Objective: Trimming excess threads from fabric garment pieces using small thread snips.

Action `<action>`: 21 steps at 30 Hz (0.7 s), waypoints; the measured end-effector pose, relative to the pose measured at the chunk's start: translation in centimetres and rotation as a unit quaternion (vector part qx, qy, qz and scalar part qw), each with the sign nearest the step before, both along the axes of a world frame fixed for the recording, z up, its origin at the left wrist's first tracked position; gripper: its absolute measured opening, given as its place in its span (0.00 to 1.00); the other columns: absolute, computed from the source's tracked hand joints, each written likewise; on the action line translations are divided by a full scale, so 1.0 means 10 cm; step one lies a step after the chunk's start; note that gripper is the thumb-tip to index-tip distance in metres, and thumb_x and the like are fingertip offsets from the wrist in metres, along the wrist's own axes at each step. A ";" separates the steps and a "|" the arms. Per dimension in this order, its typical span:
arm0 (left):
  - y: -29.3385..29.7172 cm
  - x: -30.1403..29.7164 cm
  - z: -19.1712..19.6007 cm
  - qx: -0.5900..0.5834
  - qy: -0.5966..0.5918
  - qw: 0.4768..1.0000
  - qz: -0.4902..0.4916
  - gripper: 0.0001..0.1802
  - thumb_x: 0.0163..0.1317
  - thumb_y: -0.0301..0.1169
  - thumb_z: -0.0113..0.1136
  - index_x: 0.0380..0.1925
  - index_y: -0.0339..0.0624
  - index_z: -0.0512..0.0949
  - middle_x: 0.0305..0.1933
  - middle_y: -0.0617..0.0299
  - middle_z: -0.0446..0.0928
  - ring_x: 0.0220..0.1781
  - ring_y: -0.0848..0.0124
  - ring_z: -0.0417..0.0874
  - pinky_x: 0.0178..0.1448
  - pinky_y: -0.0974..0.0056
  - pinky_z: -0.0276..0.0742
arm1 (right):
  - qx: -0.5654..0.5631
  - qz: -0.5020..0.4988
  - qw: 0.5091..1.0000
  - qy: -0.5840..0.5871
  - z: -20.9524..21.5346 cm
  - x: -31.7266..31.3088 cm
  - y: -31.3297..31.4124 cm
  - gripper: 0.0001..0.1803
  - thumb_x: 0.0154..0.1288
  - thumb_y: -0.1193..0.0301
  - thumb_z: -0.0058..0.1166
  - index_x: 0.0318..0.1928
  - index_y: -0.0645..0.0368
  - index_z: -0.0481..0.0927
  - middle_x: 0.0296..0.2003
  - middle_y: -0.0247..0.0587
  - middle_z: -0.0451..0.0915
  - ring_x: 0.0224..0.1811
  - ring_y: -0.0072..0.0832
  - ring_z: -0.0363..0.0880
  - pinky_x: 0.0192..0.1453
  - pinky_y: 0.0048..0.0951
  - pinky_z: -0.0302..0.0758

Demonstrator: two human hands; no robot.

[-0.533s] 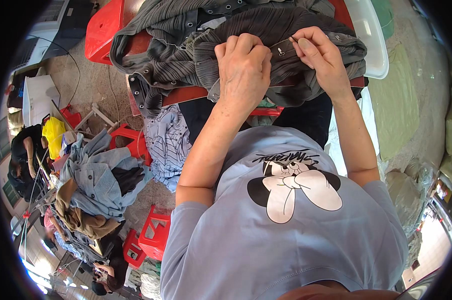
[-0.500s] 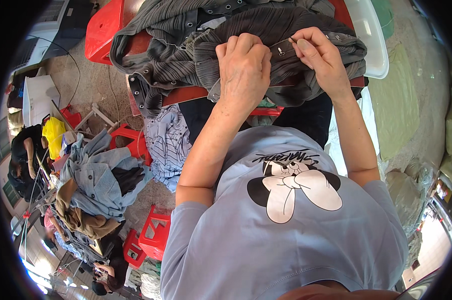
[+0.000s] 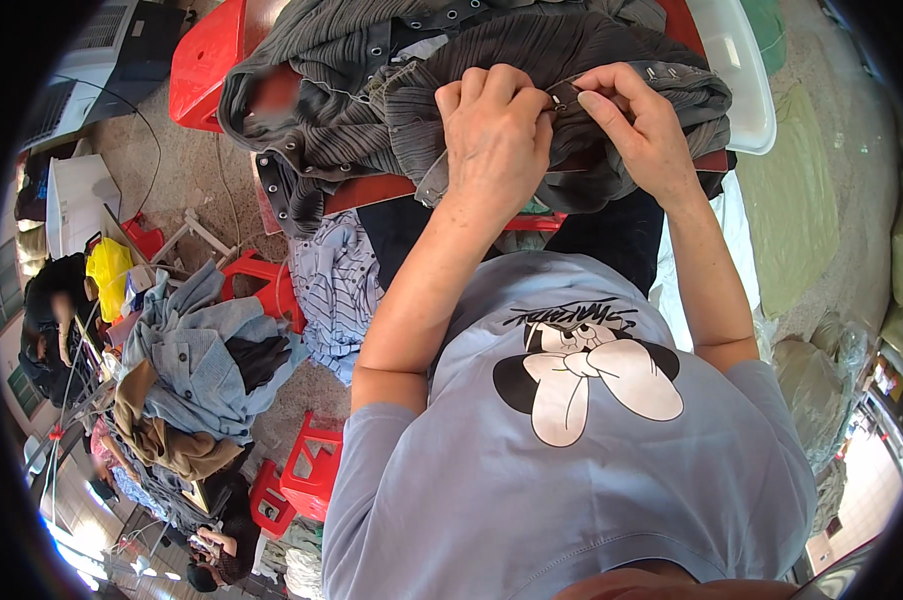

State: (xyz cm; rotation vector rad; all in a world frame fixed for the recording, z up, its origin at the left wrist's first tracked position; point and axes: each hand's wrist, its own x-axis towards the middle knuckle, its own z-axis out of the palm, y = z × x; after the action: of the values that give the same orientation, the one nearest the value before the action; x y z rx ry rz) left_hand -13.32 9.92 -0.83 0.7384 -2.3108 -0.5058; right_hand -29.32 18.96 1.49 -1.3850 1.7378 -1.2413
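In the head view we see our left hand at about twelve o'clock, knuckles up, its grip closed tight on a fold of the dark grey ribbed garment. Our right hand sits just beside it at one o'clock; thumb and forefinger are pinched shut on a narrow dark strap with a small metal snap, which runs between the two hands. The garment is a soft, finely corded knit, heaped in loose folds, with a band of round metal eyelets along its edge. It lies bunched on the red counter, whose glossy plastic rim shows beneath the cloth from ten to twelve o'clock.

A white plastic tub with rounded corners touches the heap at one o'clock. Below the counter, at ten o'clock, a thin striped pale-blue shirt hangs crumpled. At nine o'clock a pile of light blue denim clothes rests over a tan cloth, near small red plastic stools. Our own pale grey-blue T-shirt with its smooth black-and-cream cartoon print fills six o'clock.
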 end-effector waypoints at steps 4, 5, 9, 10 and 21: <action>-0.02 0.00 -0.01 0.126 0.052 0.991 0.007 0.05 0.51 0.28 0.69 0.29 0.42 0.84 0.38 0.65 0.79 0.45 0.65 0.78 0.55 0.60 0.62 | -0.013 -0.005 1.000 -0.003 -0.05 -0.01 0.02 0.10 0.71 0.69 0.56 0.46 0.62 0.78 0.35 0.36 0.81 0.38 0.20 0.79 0.45 0.23 0.75; -0.04 0.02 0.01 0.147 0.067 0.987 0.013 0.05 0.52 0.26 0.68 0.29 0.39 0.84 0.35 0.63 0.80 0.39 0.67 0.79 0.51 0.62 0.67 | -0.013 -0.006 1.000 -0.003 -0.06 -0.02 0.03 0.10 0.71 0.69 0.56 0.46 0.62 0.78 0.35 0.36 0.81 0.38 0.20 0.79 0.45 0.23 0.75; -0.09 0.06 0.09 0.288 0.090 0.953 0.029 0.03 0.57 0.25 0.64 0.30 0.36 0.82 0.30 0.61 0.80 0.34 0.69 0.79 0.50 0.62 0.68 | -0.006 -0.005 1.000 0.001 -0.07 -0.02 0.05 0.09 0.71 0.69 0.56 0.45 0.62 0.78 0.35 0.37 0.81 0.37 0.23 0.80 0.44 0.24 0.75; -0.10 0.06 0.12 0.339 0.115 0.933 0.027 0.04 0.59 0.24 0.63 0.31 0.35 0.81 0.30 0.60 0.81 0.33 0.70 0.80 0.46 0.64 0.71 | -0.003 -0.005 1.000 0.018 -0.07 -0.01 0.05 0.09 0.70 0.69 0.57 0.45 0.62 0.78 0.35 0.38 0.81 0.36 0.24 0.80 0.43 0.24 0.76; -0.07 0.05 0.09 0.131 0.024 0.991 0.002 0.06 0.53 0.29 0.69 0.30 0.41 0.84 0.36 0.61 0.79 0.45 0.62 0.75 0.54 0.58 0.64 | -0.034 -0.031 0.992 0.119 -0.01 0.09 0.05 0.10 0.67 0.68 0.60 0.43 0.60 0.78 0.36 0.40 0.82 0.34 0.33 0.83 0.39 0.29 0.77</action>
State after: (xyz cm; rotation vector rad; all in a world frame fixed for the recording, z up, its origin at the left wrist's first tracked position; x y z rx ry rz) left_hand -12.81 9.18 0.05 0.8434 -2.2223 -0.8262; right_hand -28.37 19.46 1.41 -1.5855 1.9270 -1.2193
